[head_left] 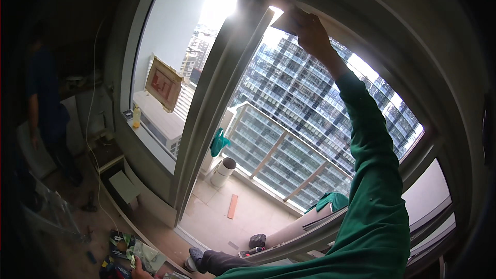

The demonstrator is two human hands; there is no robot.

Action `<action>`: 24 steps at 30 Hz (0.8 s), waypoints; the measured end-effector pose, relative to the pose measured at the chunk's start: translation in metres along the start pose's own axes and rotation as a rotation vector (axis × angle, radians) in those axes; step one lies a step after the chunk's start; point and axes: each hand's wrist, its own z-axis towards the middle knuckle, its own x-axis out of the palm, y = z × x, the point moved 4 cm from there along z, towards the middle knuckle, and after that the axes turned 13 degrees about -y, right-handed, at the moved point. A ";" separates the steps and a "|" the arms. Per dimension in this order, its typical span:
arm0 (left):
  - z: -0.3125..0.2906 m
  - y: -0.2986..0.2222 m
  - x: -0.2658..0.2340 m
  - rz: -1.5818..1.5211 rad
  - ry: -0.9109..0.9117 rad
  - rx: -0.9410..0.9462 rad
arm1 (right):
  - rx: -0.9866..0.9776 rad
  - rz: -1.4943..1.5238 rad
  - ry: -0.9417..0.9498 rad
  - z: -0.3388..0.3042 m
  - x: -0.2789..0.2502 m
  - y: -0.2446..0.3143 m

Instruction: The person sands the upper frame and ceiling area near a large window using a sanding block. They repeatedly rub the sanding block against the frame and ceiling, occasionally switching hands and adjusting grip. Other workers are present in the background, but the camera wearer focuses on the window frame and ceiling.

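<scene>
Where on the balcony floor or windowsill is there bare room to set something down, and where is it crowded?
Bare room shows on the balcony floor between the reddish strip and the door threshold, and on the windowsill between the yellow bottle and the door post. It is crowded at the lower left, where packages lie beside the left hand.

My right hand (312, 37) is up near the top of the frame post (217, 88), holding a flat piece (283, 22); left hand (139, 272) low beside packs (122, 245), grip unclear; person in blue (47, 98) far left; white cylindrical bin (222, 173) and orange strip (233, 206) out on the balcony floor (206, 219)
</scene>
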 end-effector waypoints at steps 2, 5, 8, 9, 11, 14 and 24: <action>-0.002 0.001 0.001 -0.001 0.002 -0.002 | -0.023 -0.002 0.008 -0.002 0.008 -0.007; -0.004 0.000 0.004 0.001 0.010 -0.001 | -0.059 -0.036 0.049 -0.003 0.012 -0.011; -0.005 -0.002 0.009 -0.002 0.022 -0.012 | 0.000 -0.094 0.016 -0.002 0.008 -0.012; -0.007 -0.004 0.012 -0.005 0.028 -0.015 | 0.018 -0.101 0.077 -0.004 0.007 -0.015; -0.008 -0.004 0.014 -0.014 0.019 -0.027 | 0.055 -0.101 0.174 0.010 0.000 -0.015; -0.008 -0.004 0.019 -0.026 0.047 -0.031 | 0.130 0.065 0.251 -0.001 -0.032 -0.025; -0.008 -0.008 0.031 -0.105 0.064 -0.080 | 0.063 -0.097 0.273 -0.051 -0.127 -0.036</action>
